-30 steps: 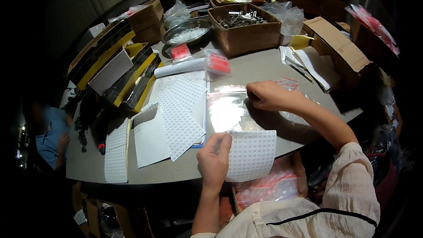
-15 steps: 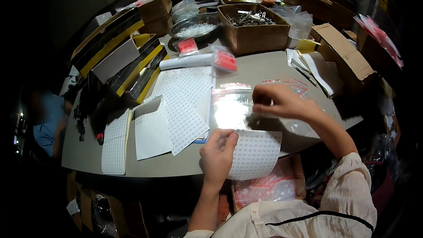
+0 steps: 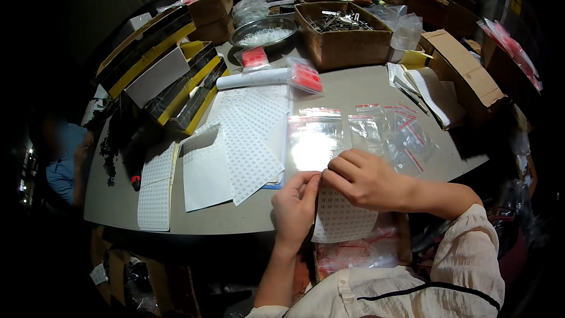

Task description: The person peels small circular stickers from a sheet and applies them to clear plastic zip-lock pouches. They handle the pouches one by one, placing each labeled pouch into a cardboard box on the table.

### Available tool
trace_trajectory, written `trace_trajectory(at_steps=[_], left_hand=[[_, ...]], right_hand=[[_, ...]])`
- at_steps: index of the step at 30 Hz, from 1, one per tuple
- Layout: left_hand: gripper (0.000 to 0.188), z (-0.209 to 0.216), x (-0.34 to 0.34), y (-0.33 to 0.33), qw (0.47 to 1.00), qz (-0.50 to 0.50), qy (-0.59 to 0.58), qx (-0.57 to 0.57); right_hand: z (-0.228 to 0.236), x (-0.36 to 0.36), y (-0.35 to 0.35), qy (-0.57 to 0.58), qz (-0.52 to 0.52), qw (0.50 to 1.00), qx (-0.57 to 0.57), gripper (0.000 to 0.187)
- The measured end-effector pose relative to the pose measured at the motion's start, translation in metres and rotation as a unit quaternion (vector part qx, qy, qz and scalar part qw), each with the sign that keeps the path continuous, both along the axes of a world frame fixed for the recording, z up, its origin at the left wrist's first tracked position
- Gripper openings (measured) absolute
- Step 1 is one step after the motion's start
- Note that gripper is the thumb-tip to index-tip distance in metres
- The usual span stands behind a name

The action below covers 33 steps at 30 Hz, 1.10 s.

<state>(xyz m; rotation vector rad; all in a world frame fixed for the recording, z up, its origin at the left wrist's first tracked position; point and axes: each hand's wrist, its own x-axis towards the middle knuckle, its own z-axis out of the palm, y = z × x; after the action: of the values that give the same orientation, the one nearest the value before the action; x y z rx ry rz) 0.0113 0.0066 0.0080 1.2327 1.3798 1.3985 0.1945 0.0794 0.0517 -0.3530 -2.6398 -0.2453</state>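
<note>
My left hand (image 3: 294, 206) grasps the top corner of a white label sheet (image 3: 346, 221) between thumb and fingers. My right hand (image 3: 368, 181) is bent over the sheet's top edge, close to my left thumb — whether its fingertips pinch anything, I can't tell. The sheet hangs at the table's (image 3: 229, 221) near edge; beyond it lie clear red-striped bags (image 3: 366, 131) — some overlapping.
</note>
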Motion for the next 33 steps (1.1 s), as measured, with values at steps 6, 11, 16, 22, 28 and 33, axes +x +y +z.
trace_trajectory(at_steps=[6,11,16,22,28,33], left_hand=[[0.016,0.001,0.002,0.002,1.0,0.001,0.0,0.009],[0.013,0.004,0.005,0.002,0.999,0.029,-0.02,0.015],[0.017,0.006,0.005,0.002,1.0,0.026,0.005,0.0],[0.019,0.007,0.001,0.0,1.0,0.013,0.013,-0.013],[0.02,0.006,0.002,-0.001,0.999,0.02,0.023,-0.011],[0.021,0.005,0.003,0.001,1.0,0.015,0.012,-0.011]], right_hand=[[0.006,0.005,0.006,0.043,0.063,0.997,0.013,0.023],[0.003,-0.001,0.082,0.129,-0.098,0.938,-0.306,0.015],[-0.013,-0.007,0.146,-0.061,-0.214,0.929,-0.296,0.028],[0.009,0.013,0.146,-0.18,-0.344,0.874,-0.292,0.028],[0.024,0.016,0.132,-0.078,-0.213,0.915,-0.335,0.024],[-0.008,0.006,0.128,-0.054,-0.153,0.945,-0.283,0.023]])
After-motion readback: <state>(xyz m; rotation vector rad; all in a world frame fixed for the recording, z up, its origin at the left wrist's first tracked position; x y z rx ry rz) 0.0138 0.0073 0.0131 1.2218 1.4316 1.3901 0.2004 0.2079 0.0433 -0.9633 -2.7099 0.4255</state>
